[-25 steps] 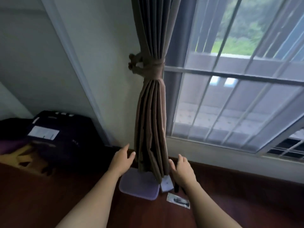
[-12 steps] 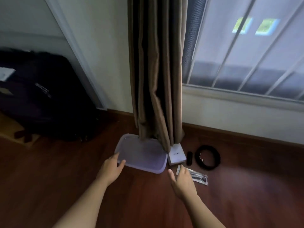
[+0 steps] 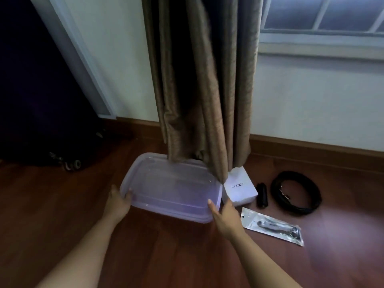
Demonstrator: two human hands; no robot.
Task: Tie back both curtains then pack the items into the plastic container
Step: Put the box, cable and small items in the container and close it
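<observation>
Head view: the plastic container (image 3: 172, 188), lid on, lies on the floor (image 3: 62, 204) under the curtain (image 3: 199, 90) hem, and the left hand (image 3: 117, 202) and right hand (image 3: 225, 217) clasp its near corners, each grip half-curled, probably to draw it clear for packing.

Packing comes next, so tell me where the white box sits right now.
In the head view the white box lies on the floor right of centre, against the plastic container's right end, just under the curtain hem.
</observation>
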